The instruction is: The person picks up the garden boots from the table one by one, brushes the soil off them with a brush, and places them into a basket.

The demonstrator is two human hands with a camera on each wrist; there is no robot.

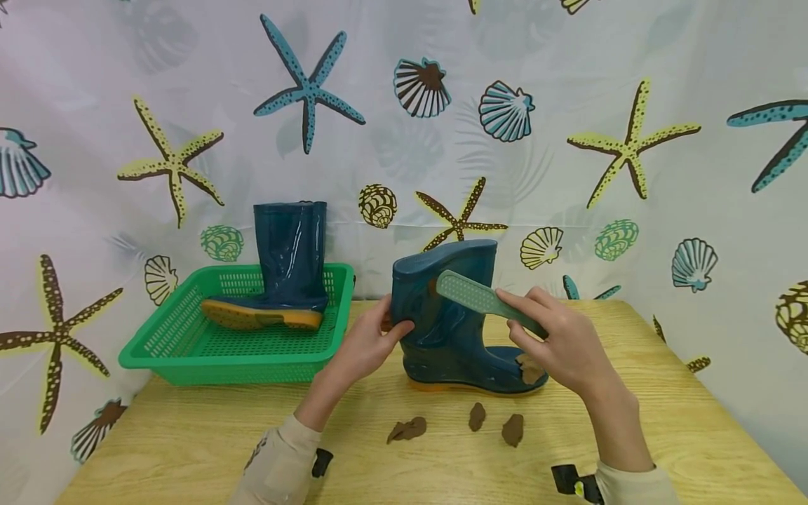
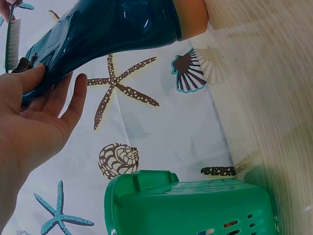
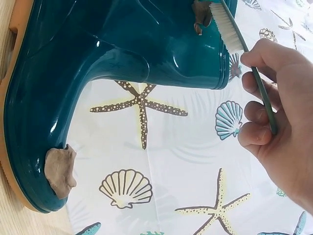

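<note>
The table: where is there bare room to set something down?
The table is bare right of the right sleeve; in front of the green basket, left of the left sleeve; and between the sleeves, nearer than the three brown lumps. The middle is crowded with the held boot, brush, left hand and right hand.

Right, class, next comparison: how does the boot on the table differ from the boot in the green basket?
Direction: in the head view, the table boot points its toe right, the basket boot left.
Surface: the table boot has a brown clump on its toe; the basket boot shows none there.
Pose: the table boot stands sole-down; the basket boot is tilted, showing its sole's underside.
Shared: both are glossy blue with orange soles.
</note>
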